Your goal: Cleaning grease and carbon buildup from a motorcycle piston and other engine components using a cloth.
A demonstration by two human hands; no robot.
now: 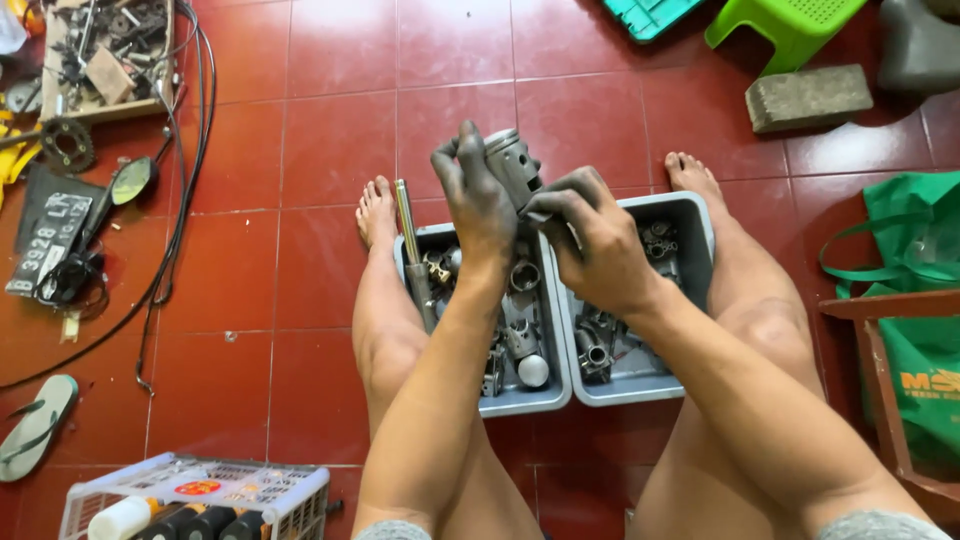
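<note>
Red floor tiles (330, 150) filled the frame, with the person seated and looking down past bare knees. At centre, the left hand (480, 200), blackened with grease, was closed around a grey metal piston (512, 165), holding it upright above the trays. The right hand (595, 245), equally dirty, was curled with its fingertips (545, 205) pinched against the piston's lower edge; what they gripped there could not be made out. Just below the hands sat two grey plastic trays side by side between the shins: the left tray (520, 400) held small engine parts and a long metal shaft (408, 230) leaning at its left rim, and the right tray (640, 385) held more dark parts. Bare feet rested beside the trays. Farther out, a concrete brick (808, 97) and green stool (785, 25) lay at upper right, a green bag (920, 250) at right, cables (185, 180) and a wooden box of parts (105, 60) at upper left, a white basket (200, 500) at lower left.
</note>
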